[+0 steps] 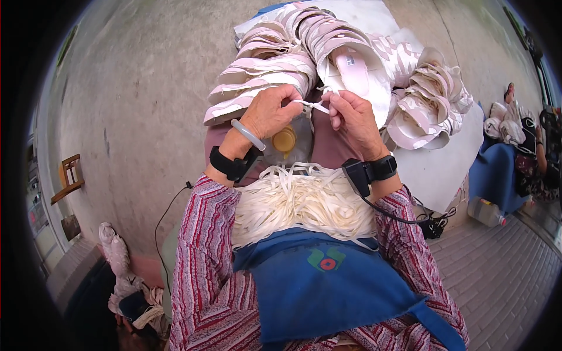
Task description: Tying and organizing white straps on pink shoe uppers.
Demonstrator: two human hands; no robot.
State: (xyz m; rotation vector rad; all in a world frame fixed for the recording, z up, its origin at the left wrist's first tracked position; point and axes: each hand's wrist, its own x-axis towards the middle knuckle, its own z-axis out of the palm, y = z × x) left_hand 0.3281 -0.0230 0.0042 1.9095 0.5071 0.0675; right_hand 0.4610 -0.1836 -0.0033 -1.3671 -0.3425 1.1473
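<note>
A white shoelace (315, 106) stretches between my two hands, with a loop or knot in its middle. My left hand (270, 111) pinches one end between thumb and fingers. My right hand (355, 120) pinches the other end, close to the knot. Just beyond them curves a long row of nested pink-and-white shoe uppers (263, 79), and the nearest upper (354, 67) shows a pale pink tongue. A thick bundle of cream laces (304, 202) lies across my lap, above a blue apron (328, 281).
More uppers (424, 108) are heaped at the right on a white sheet (436, 169). A clear container with a yellow cap (284, 140) stands between my knees. At the right are a plastic jug (486, 212) and another person (541, 149) seated. A small wooden chair (69, 178) is at the left.
</note>
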